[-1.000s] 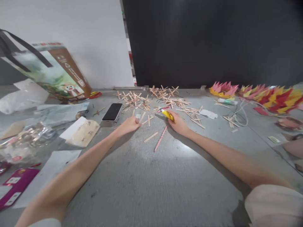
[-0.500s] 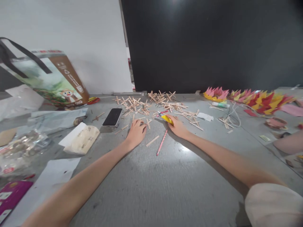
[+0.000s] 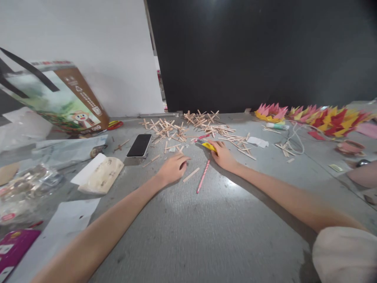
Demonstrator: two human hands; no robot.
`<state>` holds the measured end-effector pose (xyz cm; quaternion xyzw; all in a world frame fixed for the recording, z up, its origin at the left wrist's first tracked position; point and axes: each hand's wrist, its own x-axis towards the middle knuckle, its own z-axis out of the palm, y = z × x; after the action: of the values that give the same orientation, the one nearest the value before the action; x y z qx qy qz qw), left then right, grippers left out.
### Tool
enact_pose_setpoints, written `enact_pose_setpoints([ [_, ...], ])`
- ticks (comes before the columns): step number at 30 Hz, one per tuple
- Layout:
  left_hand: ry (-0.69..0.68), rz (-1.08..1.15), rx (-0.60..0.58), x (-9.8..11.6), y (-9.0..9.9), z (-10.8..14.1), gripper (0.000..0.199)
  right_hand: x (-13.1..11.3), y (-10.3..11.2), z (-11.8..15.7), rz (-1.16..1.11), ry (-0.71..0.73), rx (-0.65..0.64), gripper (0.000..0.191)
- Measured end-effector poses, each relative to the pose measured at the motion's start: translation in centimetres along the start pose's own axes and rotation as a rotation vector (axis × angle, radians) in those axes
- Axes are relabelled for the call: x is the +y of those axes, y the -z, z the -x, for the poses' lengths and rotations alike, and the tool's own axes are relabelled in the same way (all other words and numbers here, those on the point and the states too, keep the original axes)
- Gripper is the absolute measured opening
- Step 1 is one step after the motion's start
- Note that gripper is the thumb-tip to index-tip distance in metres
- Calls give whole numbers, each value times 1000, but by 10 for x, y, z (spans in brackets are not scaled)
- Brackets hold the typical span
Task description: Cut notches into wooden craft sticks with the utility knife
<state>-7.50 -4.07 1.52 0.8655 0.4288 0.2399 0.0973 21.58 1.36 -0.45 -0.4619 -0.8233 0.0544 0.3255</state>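
Note:
In my right hand [image 3: 223,156] is a yellow utility knife [image 3: 209,147], its grey blade end pointing left toward the sticks. My left hand [image 3: 173,168] rests low over the table with fingers loosely bent and apart, nothing visible in it. A single flat craft stick [image 3: 191,175] lies just right of my left hand. Between the two hands, a pink striped pencil [image 3: 203,176] lies slanted. Beyond my fingertips spreads a pile of wooden craft sticks [image 3: 200,122], many joined as crosses.
A black phone [image 3: 139,146] lies left of the sticks. Farther left are a shopping bag [image 3: 73,102], a cream packet [image 3: 101,175] and clear plastic wrapping [image 3: 32,184]. Paper crowns [image 3: 332,120], a glue stick [image 3: 277,126] and a white cable [image 3: 300,137] lie at right.
My left hand has shifted slightly right and toward me, its fingers now pointing more to the right. The knife stays in my right hand, its grey blade showing more. The view has turned slightly.

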Motion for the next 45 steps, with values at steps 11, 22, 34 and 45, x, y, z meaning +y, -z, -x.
enact_pose_setpoints([
  [11, -258, 192, -261, 28, 7, 10, 34, -54, 14, 24, 11, 31, -272, 18],
  [22, -169, 68, -59, 20, -6, 4, 29, -43, 12, 16, -88, -87, -275, 29],
  [34, -78, 33, -94, 18, -12, 4, 36, -36, 14, 9, -256, -74, -64, 19],
  [45, 63, 138, -200, 16, -1, -2, 74, -48, 17, 18, -825, -161, -352, 39],
])
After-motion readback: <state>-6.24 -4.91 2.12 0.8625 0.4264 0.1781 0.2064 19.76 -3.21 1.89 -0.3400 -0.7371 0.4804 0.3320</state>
